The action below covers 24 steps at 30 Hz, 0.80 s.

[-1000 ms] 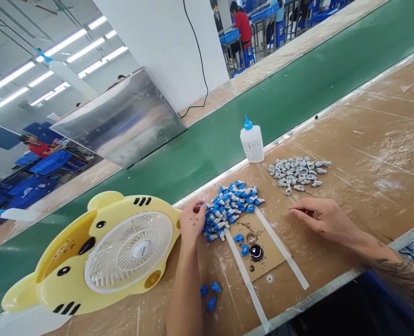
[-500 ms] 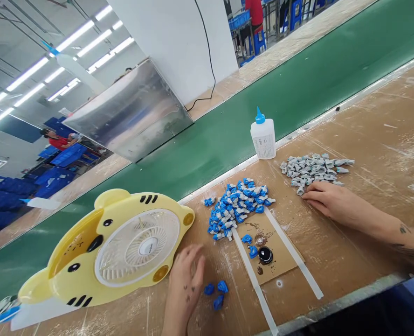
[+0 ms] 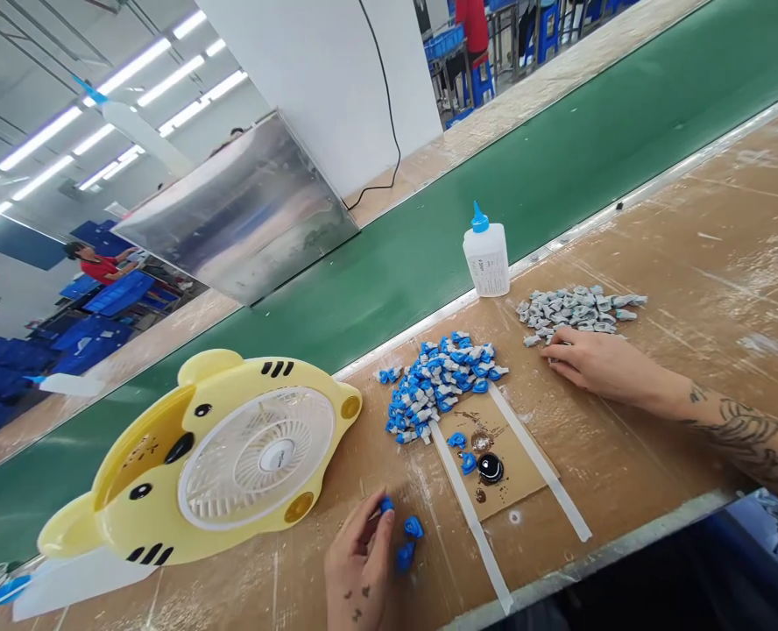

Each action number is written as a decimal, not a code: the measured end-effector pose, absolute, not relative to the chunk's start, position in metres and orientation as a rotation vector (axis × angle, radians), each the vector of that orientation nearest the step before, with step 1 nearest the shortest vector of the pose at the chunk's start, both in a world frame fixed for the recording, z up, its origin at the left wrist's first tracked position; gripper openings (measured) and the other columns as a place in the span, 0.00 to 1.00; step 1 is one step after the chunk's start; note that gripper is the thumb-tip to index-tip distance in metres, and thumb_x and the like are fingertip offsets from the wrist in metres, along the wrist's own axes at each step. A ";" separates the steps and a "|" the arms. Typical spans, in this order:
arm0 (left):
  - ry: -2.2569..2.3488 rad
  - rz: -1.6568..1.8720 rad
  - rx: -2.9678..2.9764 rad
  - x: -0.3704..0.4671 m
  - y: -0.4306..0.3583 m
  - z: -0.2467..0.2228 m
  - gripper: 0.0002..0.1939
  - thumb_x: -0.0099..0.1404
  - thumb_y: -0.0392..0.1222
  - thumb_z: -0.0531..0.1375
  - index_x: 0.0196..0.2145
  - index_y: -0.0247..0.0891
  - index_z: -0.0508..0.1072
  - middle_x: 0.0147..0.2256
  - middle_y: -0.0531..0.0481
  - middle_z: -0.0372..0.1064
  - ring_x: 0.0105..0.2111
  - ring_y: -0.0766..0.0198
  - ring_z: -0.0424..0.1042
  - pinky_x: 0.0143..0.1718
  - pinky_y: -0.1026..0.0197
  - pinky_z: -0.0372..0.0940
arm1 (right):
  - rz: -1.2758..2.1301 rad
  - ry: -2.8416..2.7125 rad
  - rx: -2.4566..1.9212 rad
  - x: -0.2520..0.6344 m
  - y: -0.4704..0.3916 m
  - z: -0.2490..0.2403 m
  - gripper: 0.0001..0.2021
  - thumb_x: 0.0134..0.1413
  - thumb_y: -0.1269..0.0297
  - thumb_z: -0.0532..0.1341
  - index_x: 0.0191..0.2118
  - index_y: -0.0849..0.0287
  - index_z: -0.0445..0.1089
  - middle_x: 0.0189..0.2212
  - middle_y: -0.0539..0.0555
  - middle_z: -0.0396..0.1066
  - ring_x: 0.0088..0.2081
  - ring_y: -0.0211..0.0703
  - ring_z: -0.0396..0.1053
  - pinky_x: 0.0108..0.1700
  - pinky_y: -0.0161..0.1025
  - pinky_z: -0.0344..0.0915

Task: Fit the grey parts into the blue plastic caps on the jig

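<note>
My left hand [image 3: 363, 556] pinches a small blue plastic piece [image 3: 387, 503] between thumb and fingertips. Beside it on the table lie loose blue pieces [image 3: 413, 526]. At the near edge of a heap of small grey pieces [image 3: 576, 307], my right hand [image 3: 583, 359] is closed, fingertips pressed together on a grey piece that is mostly hidden. Between the hands is a heap of blue-and-grey joined pieces [image 3: 438, 381]. In front of that, a taped-down cardboard sheet [image 3: 513, 482] carries a small round dish of black liquid [image 3: 491, 468] and a couple of blue pieces [image 3: 468, 462].
A yellow animal-faced fan [image 3: 231, 456] lies at the left. A white bottle with a blue nozzle [image 3: 487, 261] stands at the table's far edge, by a green belt [image 3: 376, 307]. Beyond are a metal panel [image 3: 244, 210] and a person in red [image 3: 100, 263].
My left hand has moved right and down from beside the fan and taken up one of the loose blue pieces. My right hand stays at the grey heap, its fingers now closed. The view shifted slightly.
</note>
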<state>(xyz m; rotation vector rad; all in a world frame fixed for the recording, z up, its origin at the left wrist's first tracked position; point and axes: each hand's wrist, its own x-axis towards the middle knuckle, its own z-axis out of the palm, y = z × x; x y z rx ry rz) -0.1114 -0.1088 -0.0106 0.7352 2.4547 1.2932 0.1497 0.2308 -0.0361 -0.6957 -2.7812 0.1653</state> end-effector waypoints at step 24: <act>2.028 1.528 0.387 -0.028 -0.067 -0.028 0.23 0.44 0.56 0.76 0.34 0.39 0.84 0.37 0.43 0.81 0.39 0.56 0.80 0.40 0.65 0.73 | 1.619 -2.078 -0.750 0.142 0.169 -0.021 0.09 0.53 0.62 0.62 0.35 0.59 0.79 0.37 0.56 0.77 0.36 0.42 0.73 0.38 0.37 0.68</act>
